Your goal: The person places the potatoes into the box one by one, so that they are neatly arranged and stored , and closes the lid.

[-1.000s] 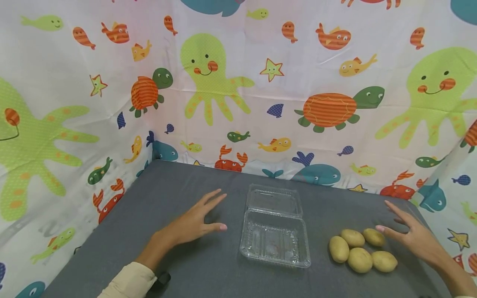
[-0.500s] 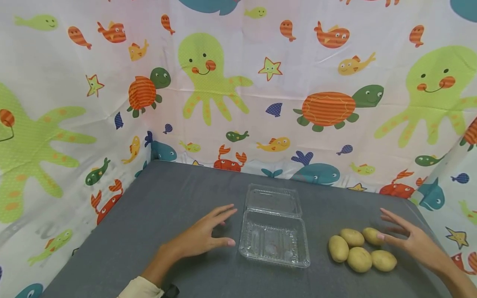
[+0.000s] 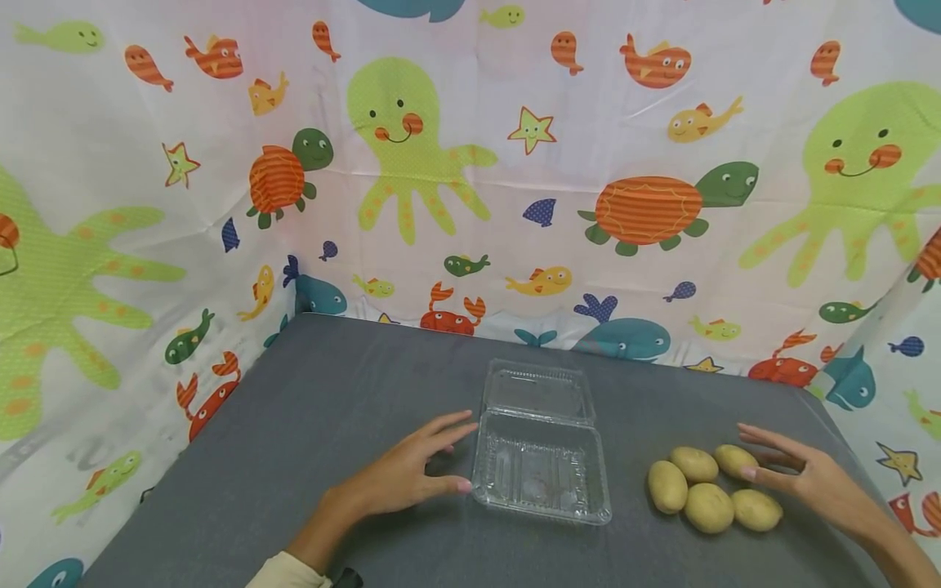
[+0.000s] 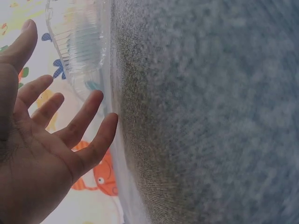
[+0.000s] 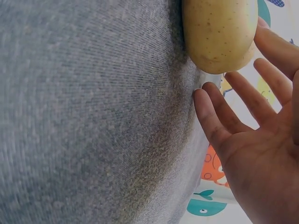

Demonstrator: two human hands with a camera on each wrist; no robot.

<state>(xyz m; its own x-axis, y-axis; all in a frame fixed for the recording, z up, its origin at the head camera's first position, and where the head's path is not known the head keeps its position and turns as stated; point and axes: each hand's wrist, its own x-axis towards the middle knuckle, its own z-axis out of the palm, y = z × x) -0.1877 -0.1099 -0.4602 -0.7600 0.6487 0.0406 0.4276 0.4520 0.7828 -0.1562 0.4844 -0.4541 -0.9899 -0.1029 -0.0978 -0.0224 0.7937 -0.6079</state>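
Observation:
A clear plastic clamshell container (image 3: 542, 478) lies unfolded on the grey tabletop, its lid (image 3: 538, 392) flat behind the base. Fingers spread, my left hand (image 3: 410, 474) is at the container's left side; whether the fingertips touch it I cannot tell. The left wrist view has the left hand (image 4: 46, 149) with nothing in its palm and the container (image 4: 84, 42) beyond. Several potatoes sit clustered to the right. My right hand (image 3: 816, 482) is beside the back right potato (image 3: 733, 461), thumb near it. In the right wrist view a potato (image 5: 219, 35) is close to the loosely bent right hand (image 5: 261, 144).
The grey table (image 3: 353, 384) is bounded behind and at the sides by a hanging sea-animal curtain (image 3: 515, 188). The front left potato (image 3: 667, 487) faces the container across a gap. Bare tabletop lies left of the container.
My left hand has moved right and slightly toward me, up to the container's left edge. My right hand has shifted left and lower, closer to the potatoes. Container and potatoes stay put.

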